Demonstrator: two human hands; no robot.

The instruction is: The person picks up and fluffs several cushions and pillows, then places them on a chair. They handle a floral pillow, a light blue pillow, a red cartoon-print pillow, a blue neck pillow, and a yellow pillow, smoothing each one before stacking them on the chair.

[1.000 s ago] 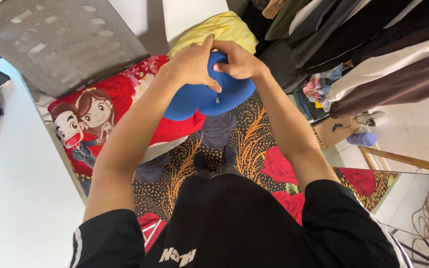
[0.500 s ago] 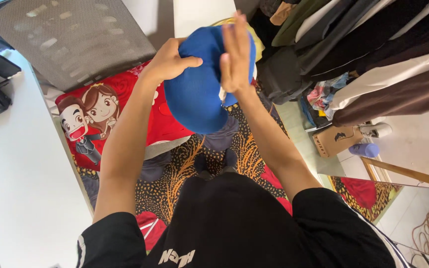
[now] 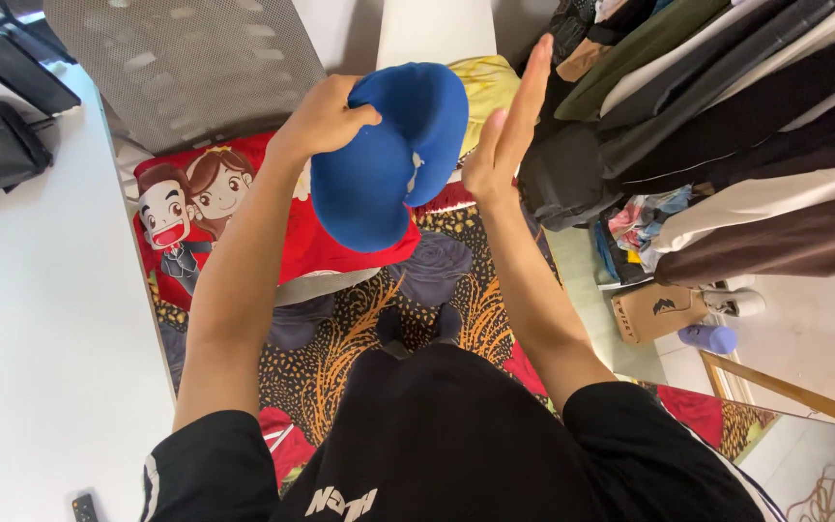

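In the head view we look down over a black shirt [image 3: 456, 445] and our two bare arms, which reach forward above a bed. Our left hand [image 3: 326, 118] grips the upper edge of a blue cushion [image 3: 379, 164], with the thumb laid over the top and the fingers closed into the fabric, so the cushion hangs in the air in front of us, above a red pillow with cartoon figures [image 3: 205, 208]. Our right hand [image 3: 504, 130] is open and flat, the fingers straight and together, pointing away from us; it stands just beside the right side of the cushion, and we cannot tell if it touches it. Behind the cushion lies a yellow pillow [image 3: 485, 82]. Under us is a dark blanket with red roses [image 3: 475, 290]. On the right hang dark clothes [image 3: 707, 87], and on the left is a white table [image 3: 41, 319].
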